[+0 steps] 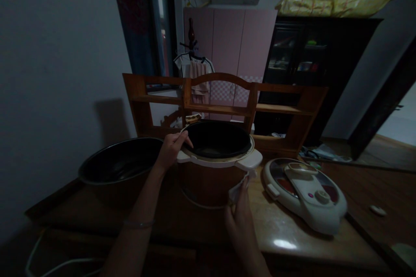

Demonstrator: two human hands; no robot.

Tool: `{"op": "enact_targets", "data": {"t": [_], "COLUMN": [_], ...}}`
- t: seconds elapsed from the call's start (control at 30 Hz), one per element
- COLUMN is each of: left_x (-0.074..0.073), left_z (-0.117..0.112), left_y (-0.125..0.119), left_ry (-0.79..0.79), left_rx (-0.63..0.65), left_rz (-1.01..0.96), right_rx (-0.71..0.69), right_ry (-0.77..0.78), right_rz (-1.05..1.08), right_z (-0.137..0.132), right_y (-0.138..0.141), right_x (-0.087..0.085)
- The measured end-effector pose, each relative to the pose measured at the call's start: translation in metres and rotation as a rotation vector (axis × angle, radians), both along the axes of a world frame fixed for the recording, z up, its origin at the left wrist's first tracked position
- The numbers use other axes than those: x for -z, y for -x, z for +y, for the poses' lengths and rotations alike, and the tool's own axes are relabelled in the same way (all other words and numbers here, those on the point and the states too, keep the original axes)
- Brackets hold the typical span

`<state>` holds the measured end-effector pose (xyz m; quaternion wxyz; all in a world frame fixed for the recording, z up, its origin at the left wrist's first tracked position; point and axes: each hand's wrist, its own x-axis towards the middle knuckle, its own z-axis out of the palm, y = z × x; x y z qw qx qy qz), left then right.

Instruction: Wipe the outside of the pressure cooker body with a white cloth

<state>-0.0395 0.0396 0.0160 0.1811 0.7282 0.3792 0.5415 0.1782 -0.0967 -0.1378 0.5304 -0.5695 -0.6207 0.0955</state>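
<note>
An open cooker pot (208, 181) with a white rim and a dark inner bowl stands on the wooden table (286, 233). My left hand (172, 149) grips the rim at its left side, fingers curled over the edge. My right hand (238, 207) pinches a small white cloth (236, 189) against the pot's right side, just under the white handle. The cooker's lid (303, 192), white with a patterned top, lies flat on the table to the right of the pot.
A large dark metal bowl (120, 166) sits left of the pot. A wooden shelf unit (224, 104) stands behind. A white cord (48, 264) loops at the lower left. A small white object (378, 210) lies at far right. The room is dim.
</note>
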Motion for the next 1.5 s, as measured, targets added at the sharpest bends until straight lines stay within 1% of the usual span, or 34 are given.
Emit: {"op": "enact_targets", "data": {"t": [0.1,0.2,0.27,0.37,0.47,0.53,0.6,0.63,0.77,0.83,0.87,0.93,1.1,1.17,1.2,1.27,1.33,1.43,1.5], "left_x": [0.001,0.001,0.001,0.001,0.001,0.001,0.001,0.001,0.001,0.001,0.001,0.001,0.001,0.001,0.002,0.002,0.002,0.002,0.002], "left_z": [0.001,0.001,0.001,0.001,0.001,0.001,0.001,0.001,0.002,0.002,0.002,0.002,0.001,0.001,0.001,0.002,0.002,0.002,0.001], "left_y": [0.0,0.0,0.0,0.0,0.0,-0.001,0.0,0.0,0.001,0.001,0.001,0.0,0.0,0.001,0.001,0.001,0.001,0.001,0.001], "left_ry": [-0.003,0.011,0.016,0.003,0.001,0.001,0.005,0.008,0.006,0.003,0.006,0.018,0.014,0.018,0.02,0.019,0.011,0.012,0.019], "left_rx": [-0.004,-0.001,0.001,-0.006,-0.006,-0.001,0.006,0.008,0.006,0.003,0.005,0.011,0.007,0.013,0.018,0.023,0.023,0.019,0.017], "left_rz": [-0.001,-0.011,-0.011,-0.002,-0.006,-0.007,-0.009,-0.011,-0.003,0.0,-0.002,-0.012,-0.019,-0.021,-0.022,-0.023,-0.025,-0.028,-0.025], "right_rx": [0.017,-0.022,-0.055,-0.026,0.031,0.024,0.012,0.007,-0.019,-0.021,-0.015,-0.001,-0.011,-0.031,-0.042,-0.06,-0.059,-0.023,-0.021], "right_ry": [0.011,-0.018,-0.041,-0.034,0.031,0.095,0.139,0.138,0.022,-0.002,-0.001,0.014,0.083,0.139,0.164,0.184,0.163,0.092,0.041], "right_rz": [0.048,0.04,-0.005,-0.046,0.018,0.098,0.162,0.174,0.129,0.105,0.094,0.077,0.112,0.173,0.206,0.257,0.265,0.196,0.134], "right_z": [0.008,0.001,-0.007,-0.013,-0.007,0.0,0.005,0.006,-0.001,-0.005,-0.007,-0.009,-0.006,-0.002,-0.001,0.002,0.003,-0.001,-0.005], "right_y": [-0.008,-0.003,0.004,0.011,0.005,-0.004,-0.011,-0.013,-0.005,0.003,0.006,0.01,0.007,0.003,0.001,-0.002,-0.003,0.0,0.005], "right_x": [-0.016,-0.026,-0.025,-0.012,0.001,0.003,-0.002,-0.006,-0.024,-0.026,-0.024,-0.014,0.02,0.025,0.025,0.019,0.007,-0.015,-0.026]}}
